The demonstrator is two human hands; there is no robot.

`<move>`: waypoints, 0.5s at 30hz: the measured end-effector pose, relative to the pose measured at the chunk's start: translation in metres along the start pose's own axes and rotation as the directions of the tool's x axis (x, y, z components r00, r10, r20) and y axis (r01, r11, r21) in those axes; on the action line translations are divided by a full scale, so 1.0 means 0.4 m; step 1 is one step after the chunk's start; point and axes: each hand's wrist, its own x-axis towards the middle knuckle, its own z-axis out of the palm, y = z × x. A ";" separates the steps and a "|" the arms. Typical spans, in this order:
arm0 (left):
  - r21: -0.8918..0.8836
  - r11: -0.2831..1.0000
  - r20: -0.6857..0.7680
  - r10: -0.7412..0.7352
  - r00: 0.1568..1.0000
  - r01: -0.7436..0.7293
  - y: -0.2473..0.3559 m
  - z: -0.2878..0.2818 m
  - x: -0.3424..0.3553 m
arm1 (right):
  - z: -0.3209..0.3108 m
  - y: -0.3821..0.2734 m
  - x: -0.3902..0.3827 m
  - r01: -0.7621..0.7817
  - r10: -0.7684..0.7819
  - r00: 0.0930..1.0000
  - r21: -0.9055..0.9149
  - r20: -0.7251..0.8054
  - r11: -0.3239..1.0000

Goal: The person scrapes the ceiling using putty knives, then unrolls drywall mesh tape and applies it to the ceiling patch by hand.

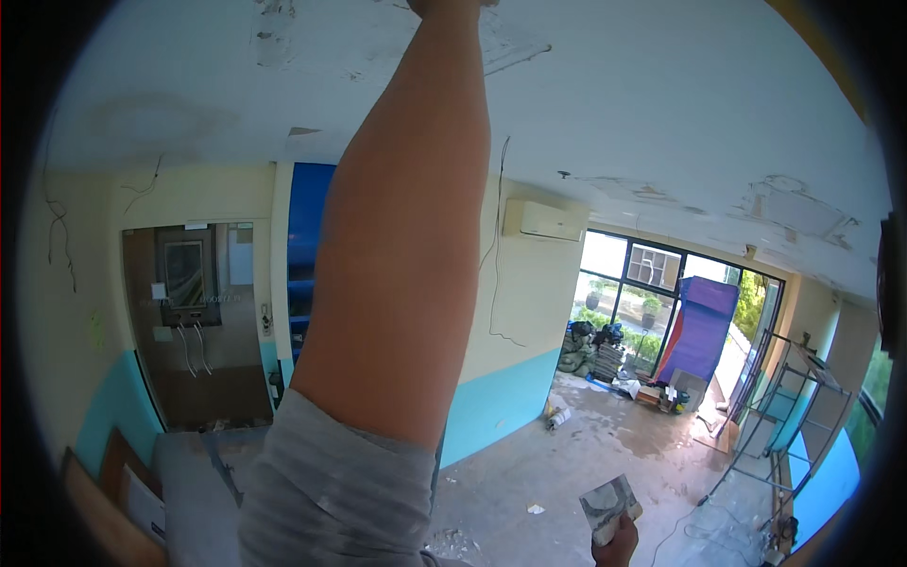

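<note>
My left arm reaches straight up across the middle of the view in a rolled grey sleeve. Only a sliver of my left hand (444, 5) shows at the top edge, against the ceiling (661, 94) near a rough, cracked patch; its fingers and anything in them are out of frame. Low on the right, my right hand (612, 543) grips a flat metal putty blade (605, 501) smeared with grey material.
A glass door (189, 369) stands left. Scaffolding (775, 416) and loose cables are right. By the far windows lie dark bags (586, 350) and a purple panel (704, 331). An air conditioner (539, 217), hanging wires and scattered debris are also visible.
</note>
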 end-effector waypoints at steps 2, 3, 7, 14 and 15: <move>-0.008 0.998 -0.089 0.059 0.994 -0.060 0.008 -0.010 0.007 | -0.015 0.005 -0.022 0.008 -0.095 0.970 -0.363 -0.224 0.932; -0.428 0.901 -0.230 -0.184 0.956 0.070 -0.002 0.004 0.031 | -0.016 0.014 -0.013 -0.009 -0.071 0.977 -0.372 -0.201 0.928; -0.852 0.523 -0.290 -0.430 0.855 -0.026 0.050 0.090 -0.118 | -0.080 -0.010 0.021 0.049 -0.072 0.996 -0.327 -0.058 0.944; -0.839 0.476 0.340 0.083 0.937 0.262 -0.045 0.095 -0.706 | 0.214 -0.007 -0.034 -0.113 0.133 0.970 -0.105 0.205 0.988; -0.820 0.497 0.413 0.172 0.894 0.283 -0.057 0.088 -0.814 | 0.252 -0.007 -0.034 -0.134 0.156 0.965 -0.112 0.213 0.985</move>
